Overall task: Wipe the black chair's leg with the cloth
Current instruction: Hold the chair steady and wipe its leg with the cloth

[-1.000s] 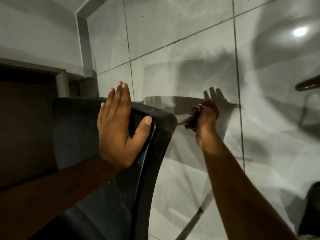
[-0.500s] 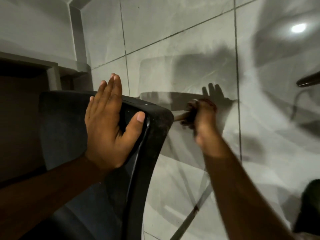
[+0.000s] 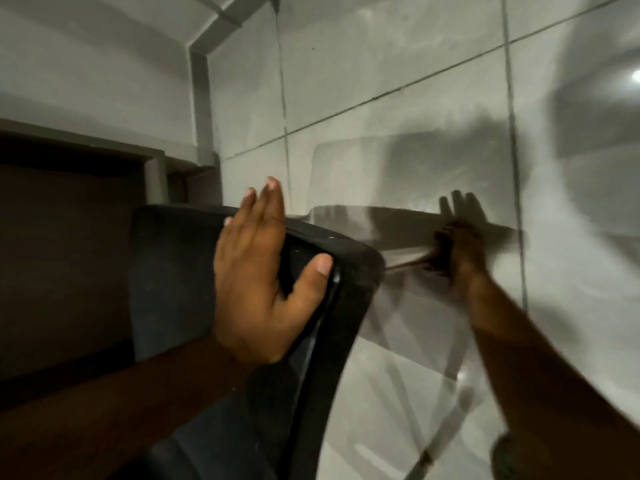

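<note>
The black chair (image 3: 173, 271) fills the lower left of the head view, tipped so its edge faces me. My left hand (image 3: 259, 282) lies flat on the chair with fingers straight and the thumb hooked over the rim. A thin chair leg (image 3: 405, 263) sticks out to the right from under the rim. My right hand (image 3: 457, 251) is closed around that leg with a dark cloth (image 3: 438, 252) bunched in its grip; the hand and the cloth are blurred.
Glossy grey floor tiles (image 3: 398, 116) with dark grout lines lie under the chair, carrying shadows of the chair and hands. A dark brown panel (image 3: 62, 237) with a grey frame stands on the left. A dark object (image 3: 505, 455) sits at the lower right.
The view has shifted, so the chair and both hands now sit further right in frame. My right hand stays on the leg with the cloth and is more blurred. The left hand remains flat on the chair.
</note>
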